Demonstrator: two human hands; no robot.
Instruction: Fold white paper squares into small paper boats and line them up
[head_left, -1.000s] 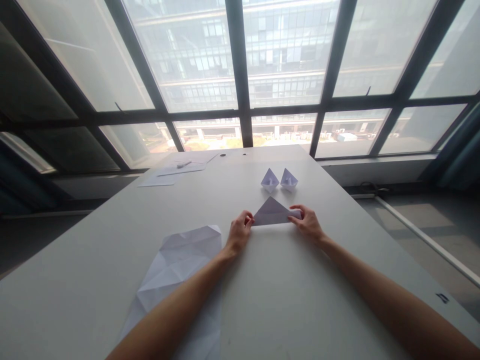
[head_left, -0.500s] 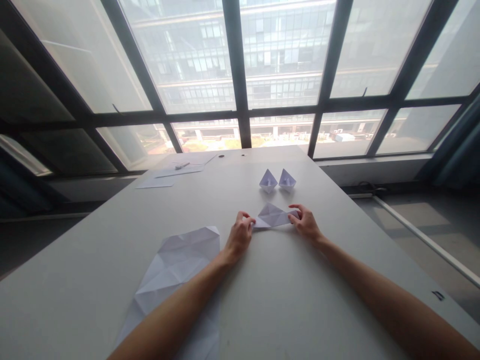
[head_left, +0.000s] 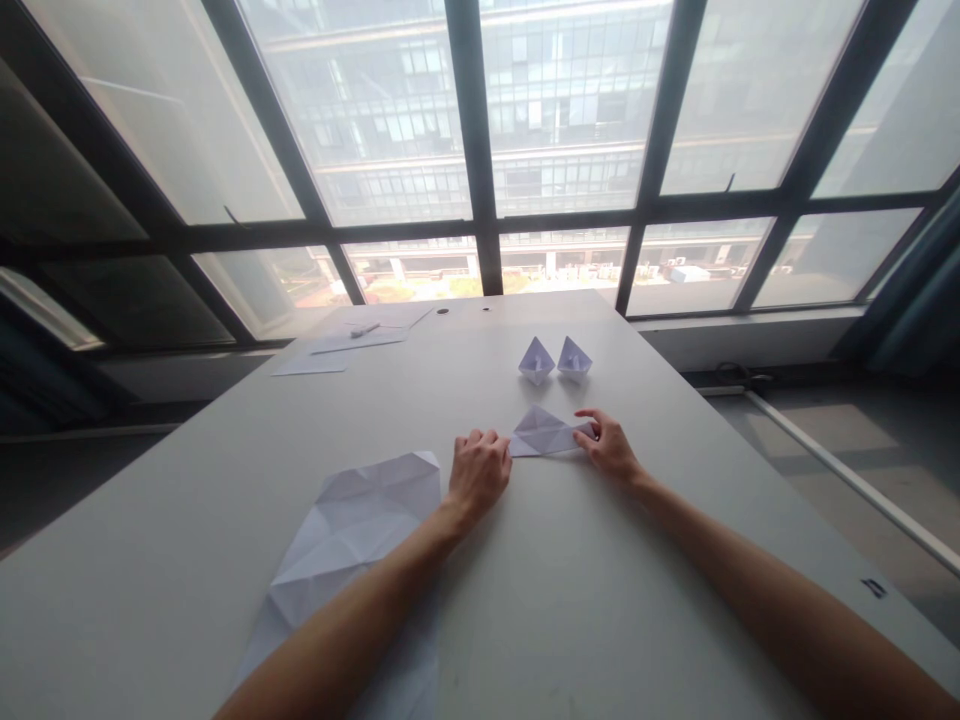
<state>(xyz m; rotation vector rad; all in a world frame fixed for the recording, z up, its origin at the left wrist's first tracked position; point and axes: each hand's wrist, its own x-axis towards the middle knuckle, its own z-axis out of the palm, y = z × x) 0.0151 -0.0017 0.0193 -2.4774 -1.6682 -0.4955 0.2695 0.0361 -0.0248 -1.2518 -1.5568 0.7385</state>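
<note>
- Grip: our right hand (head_left: 611,450) pinches one end of the folded paper (head_left: 544,436), thumb nearer us, index finger raised clear; our left hand (head_left: 480,467) is curled up at the other end, and whether it pinches or only presses we cannot tell.
- Work overall: two boat-like paper shapes (head_left: 536,362) (head_left: 574,361) stand complete, by our reckoning; the folded paper we judge partly shaped, its opening-out and final creasing not yet done.
- Windows (head_left: 570,110): at twelve o'clock, clock centred on the folded paper.
- Table (head_left: 525,570): white, bearing all papers listed.
- Forearms, two: left entering from seven, crossing over the creased sheet, palm down, knuckles up; right entering from five, hand turned inward, thumb toward nine.
- Creased sheet (head_left: 352,525), one: spread out at eight, fold lines throughout, partly hidden by our left forearm.
- Loose sheets (head_left: 382,338): at ten, overlapping, lying flat.
- Folded paper, one: clock centre, between our hands, peak toward twelve, strips at both sides.
- Boat-like paper shapes, pair: near twelve, side by side, upright.
- Pen-like item (head_left: 365,330), one: on the loose sheets, at ten.
</note>
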